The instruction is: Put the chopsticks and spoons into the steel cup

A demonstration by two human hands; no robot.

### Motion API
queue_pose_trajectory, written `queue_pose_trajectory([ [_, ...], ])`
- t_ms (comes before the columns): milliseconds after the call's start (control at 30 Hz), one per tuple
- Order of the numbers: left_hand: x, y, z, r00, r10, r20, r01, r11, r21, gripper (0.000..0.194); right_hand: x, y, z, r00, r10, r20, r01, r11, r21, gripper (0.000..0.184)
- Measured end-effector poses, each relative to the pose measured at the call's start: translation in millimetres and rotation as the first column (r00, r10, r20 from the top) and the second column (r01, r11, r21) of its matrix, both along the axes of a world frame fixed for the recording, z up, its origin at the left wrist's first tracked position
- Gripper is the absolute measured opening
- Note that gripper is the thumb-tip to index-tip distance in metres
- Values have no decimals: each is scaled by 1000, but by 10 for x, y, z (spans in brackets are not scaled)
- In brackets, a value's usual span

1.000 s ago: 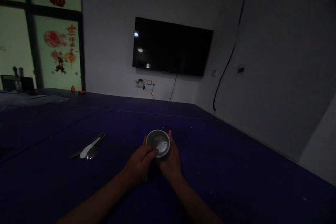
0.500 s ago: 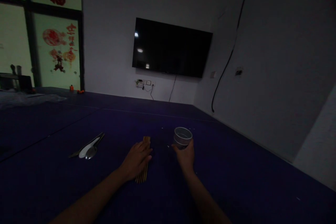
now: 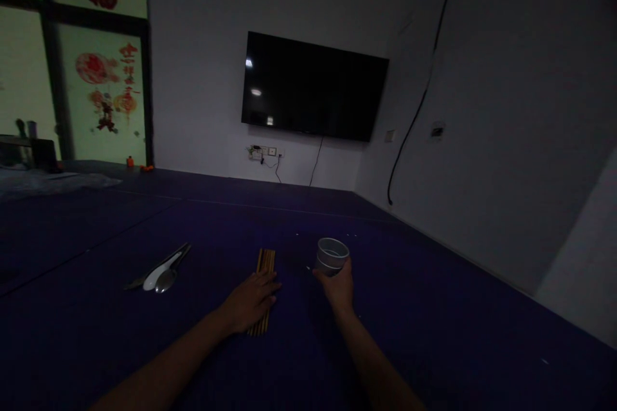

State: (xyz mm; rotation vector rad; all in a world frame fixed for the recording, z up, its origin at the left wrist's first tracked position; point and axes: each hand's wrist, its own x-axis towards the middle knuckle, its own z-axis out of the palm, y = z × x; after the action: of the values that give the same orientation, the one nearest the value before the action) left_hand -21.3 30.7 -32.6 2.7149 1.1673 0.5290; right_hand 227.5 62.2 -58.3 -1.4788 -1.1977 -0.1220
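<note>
My left hand [image 3: 249, 302] lies across a flat bundle of wooden chopsticks [image 3: 267, 259] on the blue-purple surface. Its fingers are stretched over the sticks and slightly apart; the middle of the bundle is hidden under them. My right hand [image 3: 339, 286] is closed around the near side of a grey cup [image 3: 331, 257], thumb on the left and fingers on the right. The cup is upright with its mouth facing up; whether its base touches the surface is hard to tell. To the left lie a white spoon [image 3: 157, 275], a metal spoon [image 3: 166, 280] and a dark slim utensil [image 3: 144, 278].
The blue-purple surface [image 3: 216, 225] reaches back to the wall, where a television [image 3: 313, 87] hangs above sockets. A dark cable [image 3: 407, 144] runs down the right wall. Clear plastic sheeting [image 3: 53, 183] and a dark box [image 3: 43, 154] are at the far left.
My left hand has slid slightly toward me along the chopsticks, uncovering more of their far ends, which now lie more spread. The cup in my right hand has shifted slightly left and nearer.
</note>
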Motion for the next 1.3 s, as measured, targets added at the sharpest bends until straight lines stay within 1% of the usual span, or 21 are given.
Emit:
queue_pose_trajectory([
  [67, -1, 0, -6, 1000, -2, 15, 2, 1000, 15, 43, -30, -36, 50, 998, -6, -67, 2, 999, -49, 112],
  [100, 0, -3, -4, 1000, 1, 15, -1, 1000, 16, 43, -47, -61, 85, 996, -5, -84, 1, 999, -50, 115],
  [167, 1, -8, 4, 1000, 8, 17, -8, 1000, 8, 44, -85, -131, 180, 997, -17, -77, 17, 1000, -2, 121],
  [267, 1, -13, 6, 999, 11, 45, -11, 1000, 4, 43, -164, -273, 369, 994, -105, 6, 104, 988, 117, 119],
  [367, 4, -15, 3, 997, 10, 74, -11, 1000, 17, 43, -288, -425, 540, 976, -167, 139, 131, 963, 238, 103],
  [433, 7, -18, 12, 997, 9, 72, -11, 1000, 22, 43, -390, -508, 596, 952, -135, 273, 54, 957, 284, 85],
  [500, 12, -23, 34, 998, 19, 53, -21, 1000, 21, 43, -489, -568, 600, 909, -43, 414, -80, 958, 276, 62],
  [533, 14, -26, 47, 999, 28, 39, -29, 999, 19, 44, -532, -590, 590, 880, 11, 475, -152, 954, 259, 52],
  [600, 18, -31, 71, 999, 50, 10, -51, 999, 13, 44, -599, -619, 560, 831, 98, 547, -261, 938, 229, 39],
  [700, 18, -31, 84, 998, 66, -2, -66, 998, 5, 44, -655, -639, 529, 786, 223, 577, -381, 909, 168, 29],
  [733, 16, -29, 81, 998, 67, 2, -67, 998, 2, 44, -666, -641, 523, 767, 276, 579, -416, 901, 122, 28],
  [800, 10, -21, 71, 998, 62, 14, -62, 998, -3, 45, -682, -640, 514, 718, 388, 578, -461, 887, -24, 26],
  [900, -5, -8, 52, 998, 56, 31, -56, 998, -1, 45, -699, -631, 491, 632, 533, 562, -460, 842, -282, 24],
  [967, -15, 2, 40, 998, 54, 44, -54, 999, 0, 43, -707, -624, 472, 595, 588, 548, -452, 809, -376, 23],
  [1033, -23, 9, 28, 997, 54, 56, -54, 999, 3, 42, -713, -620, 459, 584, 605, 541, -451, 796, -403, 22],
  [1167, -28, 0, 28, 996, 56, 68, -58, 998, 31, 41, -713, -619, 459, 602, 609, 517, -438, 793, -423, 22],
  [1233, -27, -19, 57, 996, 54, 69, -58, 996, 67, 41, -710, -617, 458, 605, 620, 499, -439, 783, -440, 23],
  [1300, -31, -36, 111, 995, 60, 74, -70, 988, 136, 39, -705, -609, 446, 603, 631, 488, -445, 774, -450, 23],
])
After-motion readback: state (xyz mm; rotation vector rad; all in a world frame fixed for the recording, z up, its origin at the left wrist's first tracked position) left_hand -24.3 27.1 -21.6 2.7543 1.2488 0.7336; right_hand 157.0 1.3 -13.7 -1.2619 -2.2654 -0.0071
